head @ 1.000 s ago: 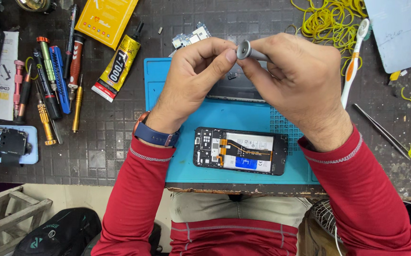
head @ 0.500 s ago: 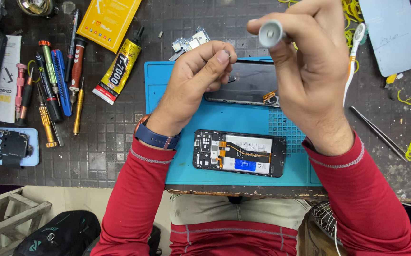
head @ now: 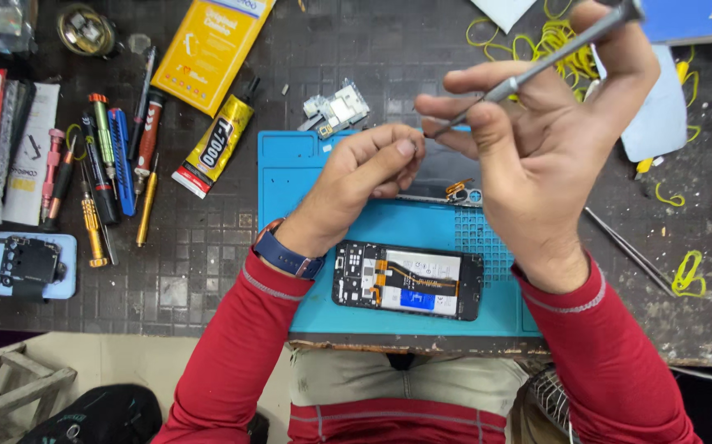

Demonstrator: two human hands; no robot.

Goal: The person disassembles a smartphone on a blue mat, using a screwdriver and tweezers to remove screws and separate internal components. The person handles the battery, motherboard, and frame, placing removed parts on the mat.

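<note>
Two bare hands worked above a blue mat (head: 290,177) on the dark bench. The right hand (head: 541,156) was raised, its fingers pinched round a thin metal screwdriver (head: 536,70) that slanted from far right down to a fine tip near the left thumb. The left hand (head: 364,177) lay lower, fingers curled in and thumb pressed to forefinger as if nipping something tiny; what it held, I could not tell. Just beneath both hands lay a dark phone panel (head: 446,177) with an orange ribbon at its right end. Nearer the person, on the same mat, sat an opened phone (head: 409,279), its insides facing up.

To my eye this was the fiddly stage of dealing with a small screw: the tip and the pinched fingers were nearly meeting, and the next move would want a steady, careful lining-up.

Left of the mat lay a yellow glue tube (head: 216,144), a row of screwdrivers (head: 113,164), and a yellow card (head: 208,49) farther off. Yellow rubber bands (head: 536,33) were scattered far right, tweezers (head: 627,251) near right.
</note>
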